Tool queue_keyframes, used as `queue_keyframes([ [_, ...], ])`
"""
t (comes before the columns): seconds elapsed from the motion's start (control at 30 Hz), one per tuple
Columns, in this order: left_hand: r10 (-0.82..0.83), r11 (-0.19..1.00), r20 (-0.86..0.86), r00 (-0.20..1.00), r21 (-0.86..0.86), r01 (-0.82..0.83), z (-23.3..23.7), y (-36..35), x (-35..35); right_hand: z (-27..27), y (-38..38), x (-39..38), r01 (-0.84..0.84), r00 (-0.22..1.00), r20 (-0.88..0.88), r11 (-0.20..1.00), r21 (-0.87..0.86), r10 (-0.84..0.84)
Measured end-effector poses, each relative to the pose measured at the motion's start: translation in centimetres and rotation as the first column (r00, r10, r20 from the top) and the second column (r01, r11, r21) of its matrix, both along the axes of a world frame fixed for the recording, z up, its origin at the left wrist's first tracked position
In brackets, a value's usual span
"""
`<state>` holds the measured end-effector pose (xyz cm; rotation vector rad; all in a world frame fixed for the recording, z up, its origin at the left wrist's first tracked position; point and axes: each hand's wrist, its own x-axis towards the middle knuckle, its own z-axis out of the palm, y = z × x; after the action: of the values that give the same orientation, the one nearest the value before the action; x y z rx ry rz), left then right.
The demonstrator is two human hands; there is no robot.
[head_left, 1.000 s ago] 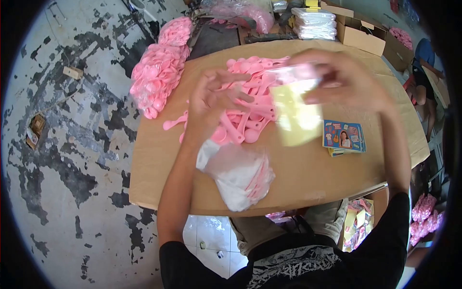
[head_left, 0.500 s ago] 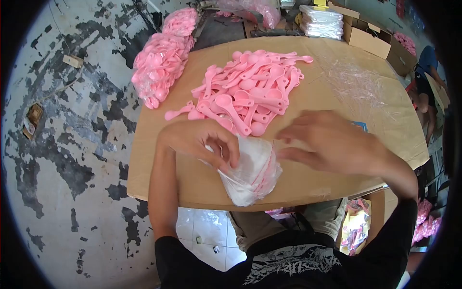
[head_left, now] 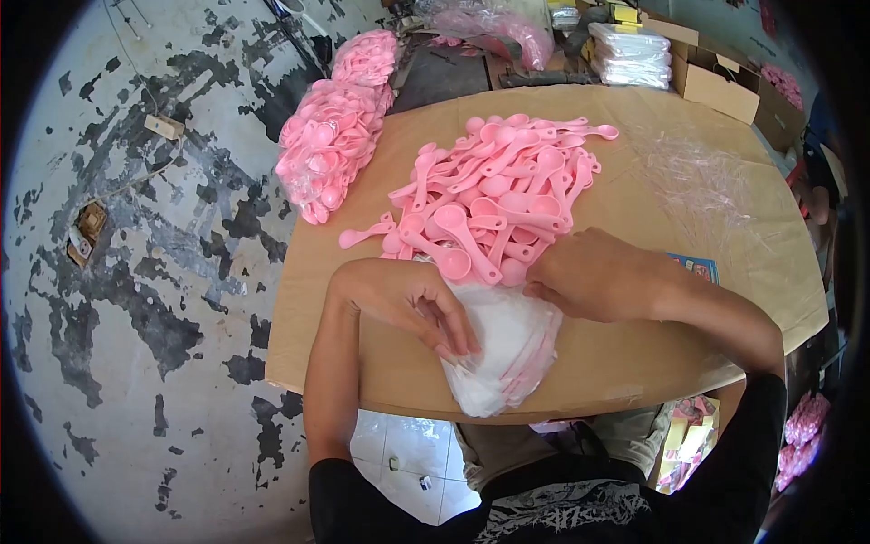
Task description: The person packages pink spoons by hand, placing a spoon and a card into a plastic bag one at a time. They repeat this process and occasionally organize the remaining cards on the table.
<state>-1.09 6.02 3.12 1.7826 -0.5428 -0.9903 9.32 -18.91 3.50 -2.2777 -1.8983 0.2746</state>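
A stack of clear plastic bags (head_left: 507, 349) with pink lines along one side lies at the table's near edge. My left hand (head_left: 408, 304) rests on its left side, fingers curled and pinching the plastic. My right hand (head_left: 603, 276) is at the stack's upper right corner, beside the pile of pink measuring spoons (head_left: 494, 186). Its fingers are bent down and drawn together; their tips are partly hidden, so I cannot make out what is between them. The nearest spoons touch the top of the bags.
Bagged pink spoons (head_left: 331, 136) stand at the table's back left. Thin clear plastic strips (head_left: 698, 177) lie on the right of the cardboard-covered table (head_left: 399, 381). A blue printed card (head_left: 696, 267) sits past my right wrist. Behind are stacked clear packs (head_left: 632, 56) and a cardboard box (head_left: 716, 86).
My right hand has moved in from the right to the upper corner of the bags, and its fingers have closed. My left hand stays on the bags. The view has shifted slightly.
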Motion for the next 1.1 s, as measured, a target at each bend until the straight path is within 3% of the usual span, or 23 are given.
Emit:
queue_keyframes([
  [0.07, 0.014, 1.0, -0.019, 1.0, -0.003, -0.014, -0.3, 0.3, 0.1, 0.9, -1.0, 0.6, -0.046, 0.995, 0.092, 0.994, 0.104, 0.036],
  [0.17, 0.0, 0.997, -0.002, 1.0, 0.076, 0.0, -0.1, 0.3, 0.3, 4.4, -2.3, 1.3, 0.118, 0.993, -0.034, 0.972, 0.205, -0.113],
  [0.27, 0.146, 0.989, -0.088, 0.985, -0.004, -0.147, 1.2, -1.0, 0.1, 5.3, -4.0, 2.8, 0.075, 0.997, -0.034, 0.844, 0.531, -0.067],
  [0.37, 0.403, 0.845, 0.1, 0.91, -0.423, -0.328, -0.5, -6.2, -0.6, 5.9, -5.0, 2.7, 0.15, 0.978, -0.2, 0.838, 0.525, -0.05],
  [0.43, 0.548, 0.696, 0.192, 0.814, -0.645, -0.316, -2.1, -9.3, 0.8, 5.3, -5.3, 2.4, 0.099, 0.992, -0.122, 0.862, 0.497, -0.044],
  [0.53, 0.816, 0.491, 0.038, 0.577, -0.572, -0.657, -0.4, -12.0, 2.3, 4.5, -6.2, 2.9, 0.11, 0.992, 0.018, 0.91, 0.399, -0.128],
  [0.6, 0.825, 0.463, 0.014, 0.564, -0.589, -0.662, 0.7, -12.6, 3.4, 5.5, -7.8, 3.5, 0.204, 0.968, 0.087, 0.942, 0.265, -0.234],
  [0.7, 0.838, 0.394, -0.038, 0.544, -0.648, -0.652, 1.0, -12.5, 4.6, 6.9, -10.8, 5.7, 0.223, 0.972, 0.076, 0.975, -0.007, -0.222],
  [0.8, 0.893, 0.337, -0.016, 0.449, -0.637, -0.694, -0.9, -11.8, 5.0, 4.9, -11.6, 7.9, 0.243, 0.963, -0.029, 0.907, -0.343, -0.269],
  [0.9, 0.893, 0.294, -0.107, 0.437, -0.596, -0.747, -2.4, -10.2, 4.9, 3.0, -10.9, 10.1, 0.082, 0.982, -0.122, 0.906, -0.415, -0.144],
  [1.03, 0.909, 0.282, -0.076, 0.409, -0.61, -0.74, -2.6, -9.1, 5.4, 3.9, -10.9, 9.8, 0.264, 0.933, -0.148, 0.903, -0.338, -0.328],
  [1.1, 0.908, 0.274, -0.104, 0.406, -0.585, -0.763, -2.9, -8.5, 5.6, 3.7, -10.7, 9.6, 0.268, 0.929, -0.177, 0.92, -0.287, -0.326],
])
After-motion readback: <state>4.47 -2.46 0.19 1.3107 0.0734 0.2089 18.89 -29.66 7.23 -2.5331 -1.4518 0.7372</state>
